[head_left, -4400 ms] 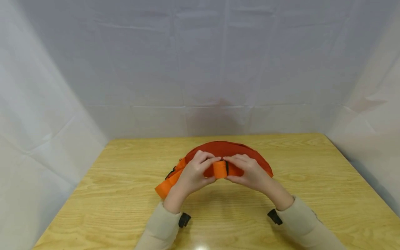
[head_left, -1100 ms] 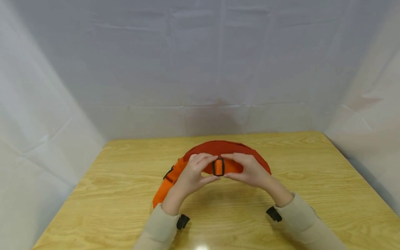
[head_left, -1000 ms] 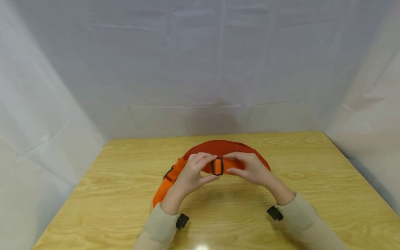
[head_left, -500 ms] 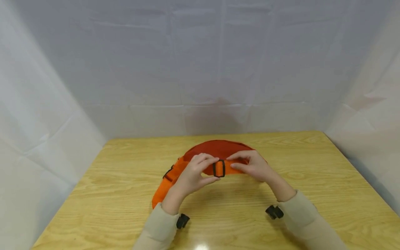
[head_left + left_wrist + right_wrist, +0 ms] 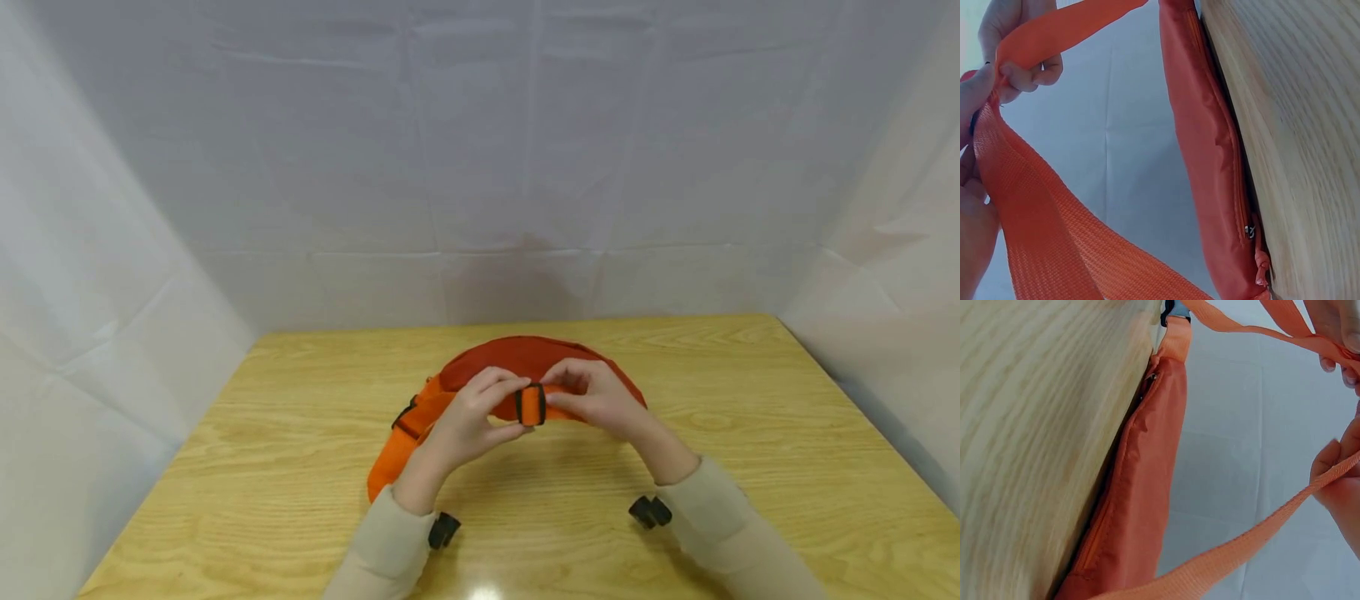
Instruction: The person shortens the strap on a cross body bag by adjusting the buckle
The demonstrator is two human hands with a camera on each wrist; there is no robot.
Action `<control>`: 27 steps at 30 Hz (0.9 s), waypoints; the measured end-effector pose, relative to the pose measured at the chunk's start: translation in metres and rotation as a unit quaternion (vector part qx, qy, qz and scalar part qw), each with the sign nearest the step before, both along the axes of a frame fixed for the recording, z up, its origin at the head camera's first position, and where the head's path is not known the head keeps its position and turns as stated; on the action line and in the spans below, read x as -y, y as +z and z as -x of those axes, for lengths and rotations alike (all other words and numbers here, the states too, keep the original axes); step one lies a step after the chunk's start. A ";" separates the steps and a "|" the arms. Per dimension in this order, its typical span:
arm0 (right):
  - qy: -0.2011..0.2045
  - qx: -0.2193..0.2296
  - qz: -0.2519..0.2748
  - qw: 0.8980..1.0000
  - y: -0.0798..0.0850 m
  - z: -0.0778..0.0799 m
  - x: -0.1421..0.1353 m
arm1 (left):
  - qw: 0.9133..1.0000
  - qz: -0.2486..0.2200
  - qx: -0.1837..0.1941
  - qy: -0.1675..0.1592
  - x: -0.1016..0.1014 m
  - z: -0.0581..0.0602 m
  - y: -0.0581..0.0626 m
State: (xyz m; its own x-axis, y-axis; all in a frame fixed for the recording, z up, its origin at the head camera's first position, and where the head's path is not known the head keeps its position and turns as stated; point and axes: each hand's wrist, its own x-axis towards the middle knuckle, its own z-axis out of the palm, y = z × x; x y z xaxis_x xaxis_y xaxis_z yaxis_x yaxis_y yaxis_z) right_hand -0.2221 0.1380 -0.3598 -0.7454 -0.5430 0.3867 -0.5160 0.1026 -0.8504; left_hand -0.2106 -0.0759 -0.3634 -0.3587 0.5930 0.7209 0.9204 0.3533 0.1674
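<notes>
A red-orange waist bag (image 5: pixel 517 354) rests on the table behind both hands, its zipper (image 5: pixel 1249 231) along one side in the left wrist view. Its orange webbing strap (image 5: pixel 393 458) loops toward the person and is raised in front of the bag. My left hand (image 5: pixel 471 417) pinches a black strap slider (image 5: pixel 542 405) by its upper and lower edges, with webbing threaded through it. Just right of the slider, my right hand (image 5: pixel 600 402) pinches the strap between thumb and curled fingers. In the right wrist view the strap (image 5: pixel 1229 553) runs from the bag up to that hand.
A black side buckle (image 5: pixel 405 411) joins strap and bag at the left. The wooden table (image 5: pixel 300 433) lies under everything. White sheeting (image 5: pixel 480 167) hangs behind and at both sides. Dark wrist-worn devices (image 5: pixel 444 530) sit under both cuffs.
The slider has turned so both dark bars face up, where an orange loop covered it earlier. My right hand let go of its edge, went right along the strap, then came back beside it.
</notes>
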 end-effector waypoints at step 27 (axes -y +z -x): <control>0.098 -0.007 0.011 0.995 0.002 0.007 -0.008 | 0.999 -0.013 -0.002 -0.045 0.002 0.002 0.000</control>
